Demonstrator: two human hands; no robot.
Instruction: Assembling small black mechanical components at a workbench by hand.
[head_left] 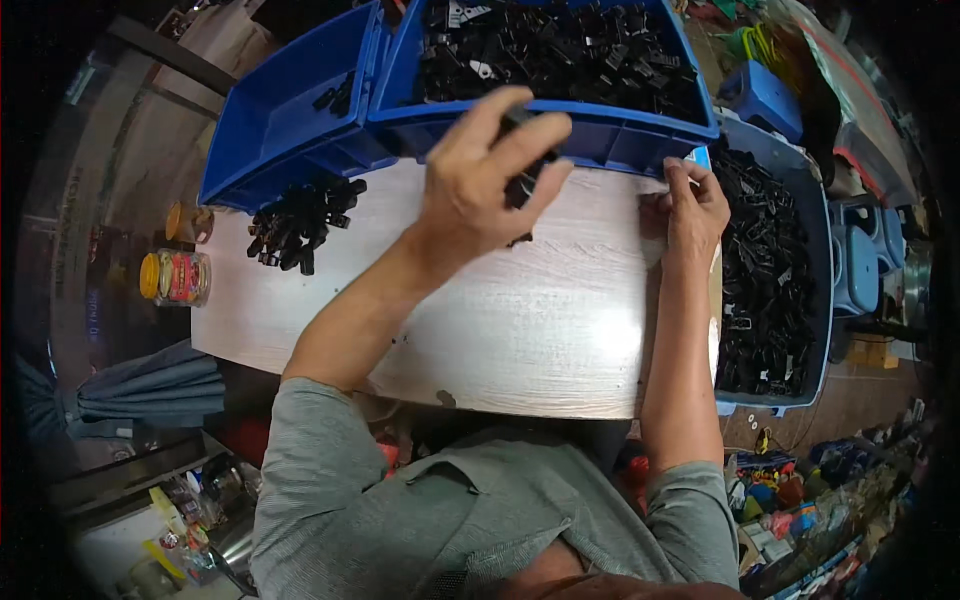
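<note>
My left hand (490,170) is over the table in front of the large blue bin, its fingers curved around black plastic parts (520,188) that show between them. Slight blur and the fingers themselves hide the shape of these parts. At the table's right edge, close to the bin's near right corner, my right hand (695,205) is closed in a pinch. Whatever lies between its fingertips is too hidden to name. A loose heap of black plastic parts (300,225) lies on the table, left of my left hand.
The large blue bin (610,140) at the table's far side is full of black parts. A smaller blue bin (270,150) to its left holds a few. Right of the table stands a grey-blue tub (822,300) of black parts. Jars (178,278) with yellow lids stand at the left edge.
</note>
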